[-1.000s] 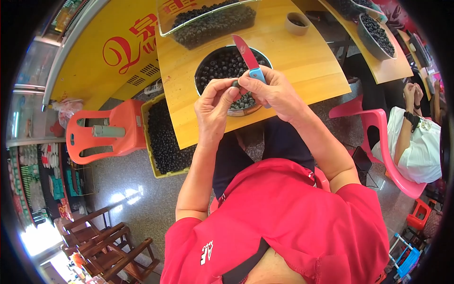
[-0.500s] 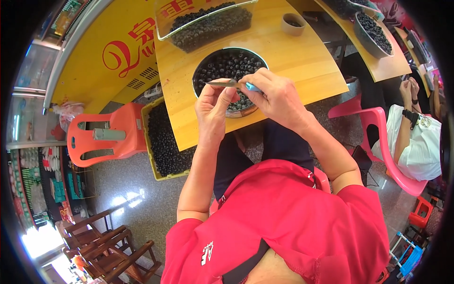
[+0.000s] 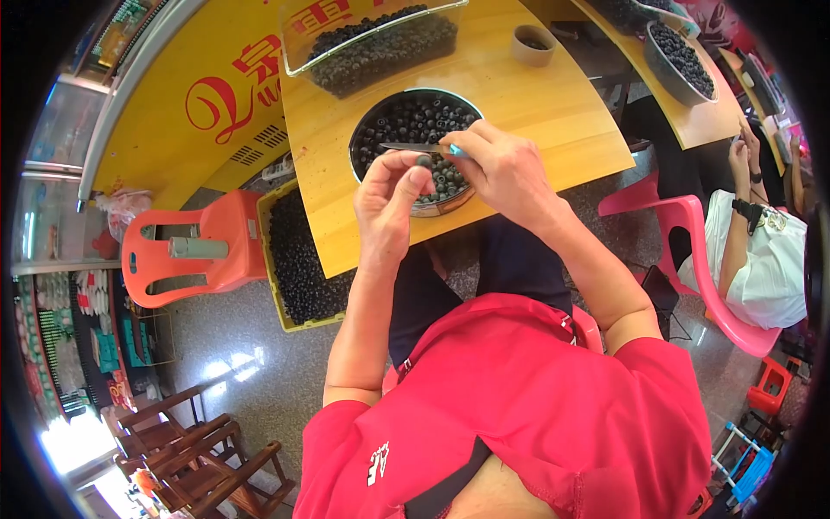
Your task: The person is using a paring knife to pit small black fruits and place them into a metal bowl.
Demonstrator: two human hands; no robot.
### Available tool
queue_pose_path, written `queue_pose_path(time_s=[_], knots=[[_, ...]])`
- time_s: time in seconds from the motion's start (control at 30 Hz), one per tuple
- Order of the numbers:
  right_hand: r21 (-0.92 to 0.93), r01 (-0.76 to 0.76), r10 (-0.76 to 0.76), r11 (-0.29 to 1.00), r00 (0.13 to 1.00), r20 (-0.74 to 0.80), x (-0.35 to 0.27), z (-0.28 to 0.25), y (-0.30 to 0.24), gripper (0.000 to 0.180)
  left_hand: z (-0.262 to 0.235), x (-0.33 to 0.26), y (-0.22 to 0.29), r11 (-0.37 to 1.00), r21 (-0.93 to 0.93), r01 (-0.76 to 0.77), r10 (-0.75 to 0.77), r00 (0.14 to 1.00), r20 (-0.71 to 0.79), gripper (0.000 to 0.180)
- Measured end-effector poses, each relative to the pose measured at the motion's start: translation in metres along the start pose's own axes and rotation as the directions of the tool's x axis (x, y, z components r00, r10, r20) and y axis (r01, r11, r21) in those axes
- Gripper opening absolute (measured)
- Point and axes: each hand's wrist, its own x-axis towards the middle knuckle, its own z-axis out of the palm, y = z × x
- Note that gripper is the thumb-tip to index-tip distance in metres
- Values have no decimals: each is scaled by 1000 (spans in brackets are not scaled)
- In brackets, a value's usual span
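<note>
Two hands meet at upper centre over the round bowl [image 3: 367, 130] of dark berries: left hand [image 3: 391, 192] pinches one small dark berry [image 3: 424, 161], while right hand [image 3: 501, 169] grips a knife [image 3: 413, 147], blade pointing left just above it.

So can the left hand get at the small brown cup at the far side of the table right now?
Probably yes. The left hand pinches a dark berry over the metal bowl, and bare tabletop leads to the cup.
</note>
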Motion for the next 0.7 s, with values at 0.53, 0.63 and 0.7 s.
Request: queue_pose_path(time_s=[0.53, 0.63, 0.7], knots=[[739, -633, 352, 231, 762, 543, 12, 3, -33, 19, -26, -9, 15, 857, 401, -322, 257, 943, 210, 18], [722, -631, 370, 283, 766, 525, 6, 10, -17, 21, -46, -17, 39, 930, 272, -248, 266, 963, -30, 17], [708, -624, 439, 331, 766, 470, 1, 8, -3, 23, -81, -24, 55, 939, 285, -191, 260, 938, -229, 17]])
